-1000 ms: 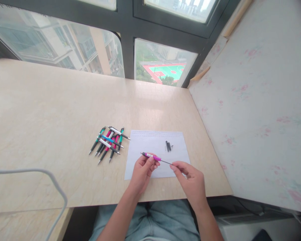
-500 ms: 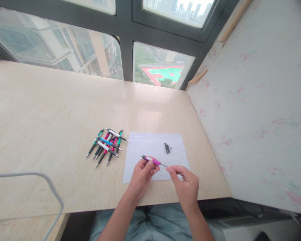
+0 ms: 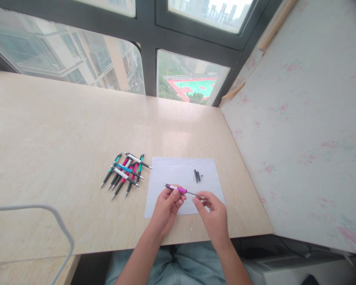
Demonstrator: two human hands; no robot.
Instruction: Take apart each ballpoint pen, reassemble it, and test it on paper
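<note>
My left hand [image 3: 167, 206] grips a purple pen barrel [image 3: 175, 188] over a white sheet of paper [image 3: 182, 174]. A thin dark refill [image 3: 193, 194] sticks out of the barrel's right end, and my right hand [image 3: 211, 210] pinches its far tip. Small black pen parts [image 3: 197, 175] lie on the sheet just beyond my hands. A pile of several pens [image 3: 125, 170], in green, pink, blue and white, rests on the table to the left of the paper.
The beige table [image 3: 62, 130] runs left and back to a dark-framed window [image 3: 150, 51]. A floral-patterned wall [image 3: 308, 118] closes the right side. A white wire loop [image 3: 47, 221] crosses the near left corner.
My right hand has moved left toward the barrel, so less of the refill shows between my hands. The view shifted slightly.
</note>
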